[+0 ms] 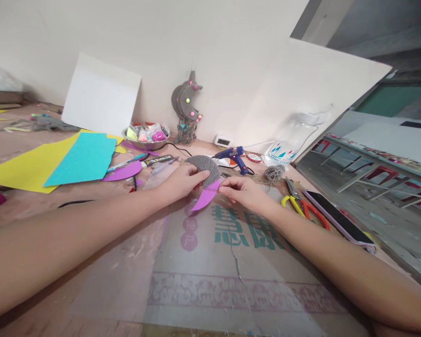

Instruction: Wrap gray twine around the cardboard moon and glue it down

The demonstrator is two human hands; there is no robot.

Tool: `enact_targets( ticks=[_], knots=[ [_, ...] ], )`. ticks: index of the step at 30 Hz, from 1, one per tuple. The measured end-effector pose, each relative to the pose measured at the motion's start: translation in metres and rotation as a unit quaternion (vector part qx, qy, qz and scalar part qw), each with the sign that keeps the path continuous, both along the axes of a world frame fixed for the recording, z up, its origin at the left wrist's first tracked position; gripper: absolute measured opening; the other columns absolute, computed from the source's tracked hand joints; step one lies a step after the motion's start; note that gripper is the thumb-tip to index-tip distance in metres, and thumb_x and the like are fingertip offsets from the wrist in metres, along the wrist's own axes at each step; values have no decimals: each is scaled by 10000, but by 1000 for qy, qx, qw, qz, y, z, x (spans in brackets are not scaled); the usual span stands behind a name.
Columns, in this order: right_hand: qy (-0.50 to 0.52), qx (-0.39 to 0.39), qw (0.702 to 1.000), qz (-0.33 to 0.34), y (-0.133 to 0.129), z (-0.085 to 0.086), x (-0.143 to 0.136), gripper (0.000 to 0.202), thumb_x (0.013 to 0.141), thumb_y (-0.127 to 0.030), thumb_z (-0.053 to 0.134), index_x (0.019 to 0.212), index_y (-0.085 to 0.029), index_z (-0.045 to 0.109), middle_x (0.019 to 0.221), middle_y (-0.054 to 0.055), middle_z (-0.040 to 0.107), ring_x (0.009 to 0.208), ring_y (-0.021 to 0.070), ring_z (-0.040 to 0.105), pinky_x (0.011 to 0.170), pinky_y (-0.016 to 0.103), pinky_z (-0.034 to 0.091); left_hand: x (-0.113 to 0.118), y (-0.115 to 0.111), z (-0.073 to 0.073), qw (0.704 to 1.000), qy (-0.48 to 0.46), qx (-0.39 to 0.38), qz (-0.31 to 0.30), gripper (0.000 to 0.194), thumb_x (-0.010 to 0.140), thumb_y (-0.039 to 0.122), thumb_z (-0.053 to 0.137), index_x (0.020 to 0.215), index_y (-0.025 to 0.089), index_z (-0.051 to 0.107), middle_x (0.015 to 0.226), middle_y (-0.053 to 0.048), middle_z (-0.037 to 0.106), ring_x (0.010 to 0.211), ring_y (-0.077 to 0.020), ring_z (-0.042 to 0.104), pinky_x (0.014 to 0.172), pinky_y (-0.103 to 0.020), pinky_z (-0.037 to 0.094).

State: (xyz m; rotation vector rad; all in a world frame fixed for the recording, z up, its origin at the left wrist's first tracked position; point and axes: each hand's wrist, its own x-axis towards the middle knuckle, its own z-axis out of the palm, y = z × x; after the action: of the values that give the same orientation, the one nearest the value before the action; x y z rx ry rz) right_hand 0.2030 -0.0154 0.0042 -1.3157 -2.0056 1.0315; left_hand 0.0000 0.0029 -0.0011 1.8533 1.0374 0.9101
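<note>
A crescent cutout is in front of me, its upper part wrapped in grey yarn and its lower tip bare purple. My left hand grips the wrapped part, thumb on top. At the crescent's right edge, where the wrapping ends, my right hand has thumb and forefinger pinched together on the grey yarn. The pinched bit itself is mostly hidden by the fingers. Below the hands, a loose yarn strand trails over a printed plastic sheet.
Behind the hands lie a blue glue gun, a yarn ball and a glass jar. Pliers and a phone are at right. Felt sheets lie left; a decorated grey moon leans on the wall.
</note>
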Motion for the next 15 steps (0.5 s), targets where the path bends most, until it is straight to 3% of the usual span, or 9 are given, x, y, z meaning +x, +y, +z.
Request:
enact_targets(
  ticks=[3,9,15],
  knots=[
    [-6,3,1000,11,3,1,3,260,754,-411,572,771,-152,592,535,-50,455,454,64,376,456,214,288,-1,2,-1,1000,10,18,21,390,796,427,432,518,157,476,482,10,494,454,-89,454,469,-215,338],
    [36,5,997,-65,5,-3,3,282,748,-424,573,788,-145,577,468,-65,422,421,60,333,427,205,230,-1,1,-1,1000,28,7,1,392,790,450,434,533,157,486,501,5,509,459,-91,459,464,-220,337],
    [57,19,994,-86,5,-6,0,281,721,-422,598,772,-147,576,493,-59,440,418,60,341,418,209,231,1,-3,0,1000,25,-13,-3,389,782,459,446,535,160,477,505,9,499,443,-84,444,442,-215,328]
  ],
)
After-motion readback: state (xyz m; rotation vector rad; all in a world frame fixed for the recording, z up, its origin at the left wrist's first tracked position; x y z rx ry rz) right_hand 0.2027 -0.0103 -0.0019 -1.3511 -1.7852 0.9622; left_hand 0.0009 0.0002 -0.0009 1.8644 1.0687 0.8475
